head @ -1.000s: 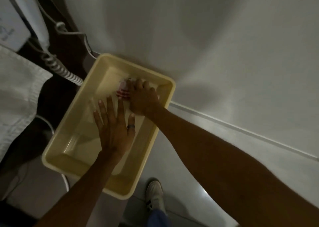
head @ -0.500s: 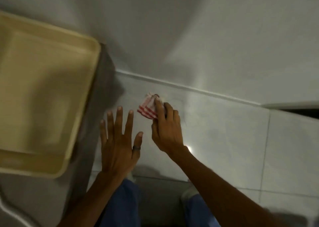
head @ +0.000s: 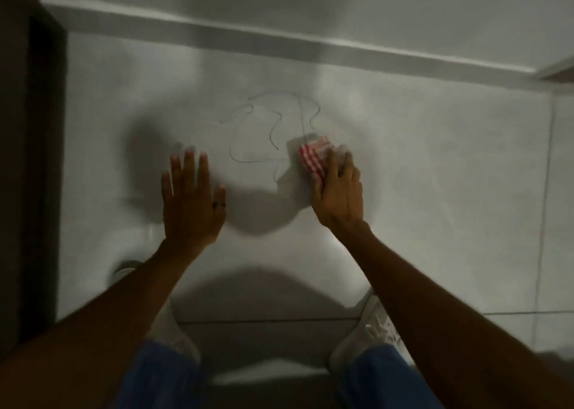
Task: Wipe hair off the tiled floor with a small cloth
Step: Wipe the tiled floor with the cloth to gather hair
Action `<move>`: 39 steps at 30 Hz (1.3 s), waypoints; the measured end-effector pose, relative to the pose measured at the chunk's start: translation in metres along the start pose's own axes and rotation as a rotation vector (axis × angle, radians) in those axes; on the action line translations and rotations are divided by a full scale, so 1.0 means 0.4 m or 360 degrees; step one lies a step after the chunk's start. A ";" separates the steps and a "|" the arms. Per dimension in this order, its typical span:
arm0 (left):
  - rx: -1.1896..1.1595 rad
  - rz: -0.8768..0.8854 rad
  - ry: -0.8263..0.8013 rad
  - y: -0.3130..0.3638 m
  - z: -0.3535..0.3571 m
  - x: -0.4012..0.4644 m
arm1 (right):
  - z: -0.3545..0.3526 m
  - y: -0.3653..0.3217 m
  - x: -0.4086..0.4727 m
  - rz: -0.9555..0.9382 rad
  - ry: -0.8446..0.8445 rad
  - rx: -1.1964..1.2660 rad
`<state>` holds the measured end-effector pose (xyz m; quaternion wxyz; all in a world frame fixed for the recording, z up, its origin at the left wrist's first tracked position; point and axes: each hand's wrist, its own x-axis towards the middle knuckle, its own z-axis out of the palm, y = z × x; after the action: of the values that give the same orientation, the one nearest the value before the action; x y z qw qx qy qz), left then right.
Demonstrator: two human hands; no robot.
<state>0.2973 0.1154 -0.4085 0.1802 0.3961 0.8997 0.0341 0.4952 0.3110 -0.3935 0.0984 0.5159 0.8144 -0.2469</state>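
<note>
Red-and-white checked cloth [head: 314, 157] lies on the pale tiled floor [head: 435, 166], pressed under the right hand [head: 340, 191] whose fingers lie flat over it. Long looping hair [head: 267, 128] lies just left of it. Left hand [head: 191, 200], fingers spread and empty, rests apart

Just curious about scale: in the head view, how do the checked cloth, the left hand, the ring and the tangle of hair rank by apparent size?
1. Tangle of hair, by spread
2. Left hand
3. Red-and-white checked cloth, partly hidden
4. Ring
</note>
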 end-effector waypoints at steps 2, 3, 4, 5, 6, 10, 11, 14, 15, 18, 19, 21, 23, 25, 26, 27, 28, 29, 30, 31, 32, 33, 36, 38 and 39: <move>-0.0026 -0.0037 0.0022 -0.018 0.090 0.038 | 0.064 0.042 0.049 -0.0232 0.0025 -0.0161; -0.0023 -0.0051 0.0054 -0.023 0.127 0.052 | 0.088 0.057 0.070 -0.0378 0.0026 -0.0204; 0.0000 -0.0062 0.0107 -0.027 0.163 0.061 | 0.109 0.070 0.089 -0.0495 0.0005 -0.0229; 0.0030 -0.0067 0.0177 -0.035 0.193 0.065 | 0.126 0.085 0.107 -0.0584 -0.0010 -0.0238; 0.0055 -0.0064 0.0251 -0.043 0.216 0.067 | 0.139 0.100 0.126 -0.0662 -0.0015 -0.0233; 0.0093 -0.0020 0.0439 -0.044 0.250 0.066 | 0.126 0.201 0.219 -0.1214 0.0026 -0.0391; 0.0095 -0.0008 0.0468 -0.048 0.249 0.068 | 0.112 0.217 0.239 -0.1239 0.0057 -0.0456; 0.0117 0.0006 0.0534 -0.058 0.251 0.068 | 0.095 0.196 0.254 -0.0550 0.0351 -0.0459; 0.0113 0.0004 0.0549 -0.062 0.252 0.070 | 0.105 0.165 0.247 -0.0360 0.0413 -0.0447; 0.0104 0.0010 0.0560 -0.063 0.258 0.073 | 0.124 0.108 0.232 -0.0689 0.0254 -0.0371; 0.0106 0.0008 0.0562 -0.060 0.260 0.074 | 0.113 0.107 0.246 -0.0835 0.0191 -0.0356; 0.0103 0.0006 0.0557 -0.059 0.262 0.076 | 0.088 0.098 0.297 -0.0754 0.0240 -0.0324; 0.0111 0.0011 0.0569 -0.061 0.264 0.079 | 0.075 0.039 0.335 -0.0192 0.0365 -0.0217; 0.0123 0.0018 0.0581 -0.065 0.265 0.084 | 0.093 -0.066 0.353 -0.0041 0.0421 -0.0148; 0.0127 0.0021 0.0587 -0.065 0.265 0.084 | 0.101 -0.103 0.359 -0.0208 0.0387 -0.0185; 0.0129 0.0023 0.0595 -0.064 0.264 0.081 | 0.106 -0.123 0.368 -0.0429 0.0316 -0.0234; 0.0123 0.0026 0.0603 -0.062 0.264 0.080 | 0.106 -0.133 0.383 -0.0611 0.0262 -0.0266; 0.0112 0.0026 0.0603 -0.061 0.264 0.081 | 0.103 -0.139 0.399 -0.0641 0.0241 -0.0279; 0.0103 0.0022 0.0598 -0.059 0.264 0.080 | 0.103 -0.148 0.408 -0.0507 0.0261 -0.0274; 0.0103 0.0018 0.0597 -0.059 0.264 0.081 | 0.104 -0.170 0.409 -0.0352 0.0296 -0.0256; 0.0110 0.0015 0.0599 -0.060 0.265 0.082 | 0.113 -0.203 0.401 -0.0297 0.0327 -0.0238; 0.0116 0.0015 0.0598 -0.061 0.266 0.083 | 0.128 -0.235 0.387 -0.0398 0.0316 -0.0254; 0.0123 0.0023 0.0631 -0.064 0.271 0.085 | 0.159 -0.276 0.385 -0.0741 0.0211 -0.0265; 0.0108 0.0012 0.0621 -0.065 0.271 0.084 | 0.172 -0.298 0.374 -0.0466 0.0280 -0.0182; 0.0104 0.0004 0.0614 -0.064 0.270 0.083 | 0.186 -0.318 0.352 -0.0459 0.0305 -0.0152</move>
<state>0.2966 0.1133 -0.5243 -0.0085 0.3890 0.9177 0.0803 0.3118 0.3408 -0.4776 0.0083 0.4097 0.8964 -0.1692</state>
